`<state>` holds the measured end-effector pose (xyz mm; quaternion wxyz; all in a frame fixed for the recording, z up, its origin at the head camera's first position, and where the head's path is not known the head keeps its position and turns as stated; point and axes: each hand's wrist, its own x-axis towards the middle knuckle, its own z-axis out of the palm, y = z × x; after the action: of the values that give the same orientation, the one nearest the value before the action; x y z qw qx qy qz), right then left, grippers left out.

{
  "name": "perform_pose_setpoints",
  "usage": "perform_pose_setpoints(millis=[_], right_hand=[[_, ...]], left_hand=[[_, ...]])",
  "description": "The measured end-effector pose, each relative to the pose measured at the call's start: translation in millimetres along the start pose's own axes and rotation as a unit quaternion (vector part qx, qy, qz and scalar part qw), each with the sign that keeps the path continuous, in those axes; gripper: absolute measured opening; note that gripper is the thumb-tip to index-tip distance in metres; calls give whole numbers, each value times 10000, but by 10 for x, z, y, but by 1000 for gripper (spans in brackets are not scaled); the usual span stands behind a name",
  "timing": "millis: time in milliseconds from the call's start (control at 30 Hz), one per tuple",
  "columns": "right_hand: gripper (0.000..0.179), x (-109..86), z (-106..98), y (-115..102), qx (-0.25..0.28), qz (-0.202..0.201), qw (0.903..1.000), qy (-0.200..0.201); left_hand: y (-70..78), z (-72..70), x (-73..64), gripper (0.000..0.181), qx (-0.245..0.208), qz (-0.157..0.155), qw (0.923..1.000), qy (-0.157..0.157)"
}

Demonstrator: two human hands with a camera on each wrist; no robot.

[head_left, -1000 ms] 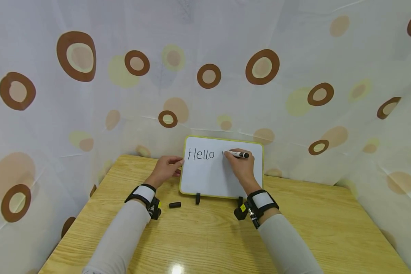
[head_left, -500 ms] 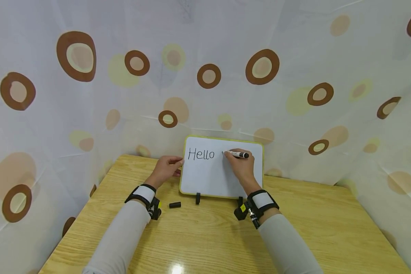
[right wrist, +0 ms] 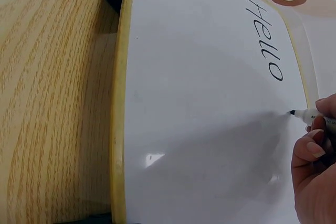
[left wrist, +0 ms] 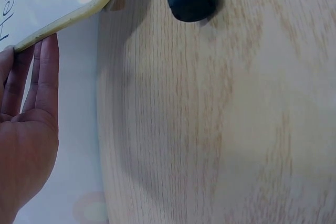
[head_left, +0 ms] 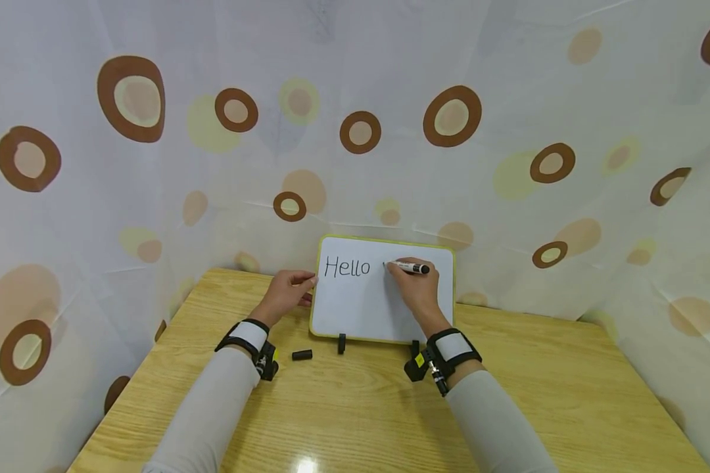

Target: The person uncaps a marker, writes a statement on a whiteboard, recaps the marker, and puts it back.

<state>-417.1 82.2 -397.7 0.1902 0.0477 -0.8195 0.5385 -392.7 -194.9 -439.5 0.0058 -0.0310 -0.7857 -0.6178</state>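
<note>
A whiteboard [head_left: 355,309] with a yellow frame stands tilted back at the far side of the table, bearing the handwritten word "Hello" in black at its upper left. My left hand [head_left: 285,292] pinches the board's left edge; in the left wrist view the thumb is in front and the fingers [left wrist: 48,69] reach behind the frame. My right hand [head_left: 417,286] grips a white marker with a black end [head_left: 414,267]. In the right wrist view the marker's black tip [right wrist: 293,112] is right at the board's surface, just past the "o".
A black marker cap [head_left: 302,355] lies on the wooden table [head_left: 343,414] left of the board. Two black stand feet [head_left: 342,343] jut out under the board's lower edge. Behind it hangs a pale curtain [head_left: 402,184] with brown rings.
</note>
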Motion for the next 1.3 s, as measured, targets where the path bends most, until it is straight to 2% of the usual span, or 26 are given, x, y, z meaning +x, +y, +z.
perform_pose_setpoints(millis=[500,800,1067,1300], right_hand=[[14,-83,15,26,-261,-222,9994,-81],[14,-157,21,22,-174,-61,9997,-150],[12,-155,32,2,-320,-198,9992,-166],[13,-152,46,12,-323,-163,9992,-148]], left_hand=[[-12,-34,14,35,-38,41,10000,-21],[-2,-60,-31,37,-10,114,9999,-79],[39,-101,-62,38,-32,172,9998,-89],[7,-103,-62,38,-106,202,9997,-86]])
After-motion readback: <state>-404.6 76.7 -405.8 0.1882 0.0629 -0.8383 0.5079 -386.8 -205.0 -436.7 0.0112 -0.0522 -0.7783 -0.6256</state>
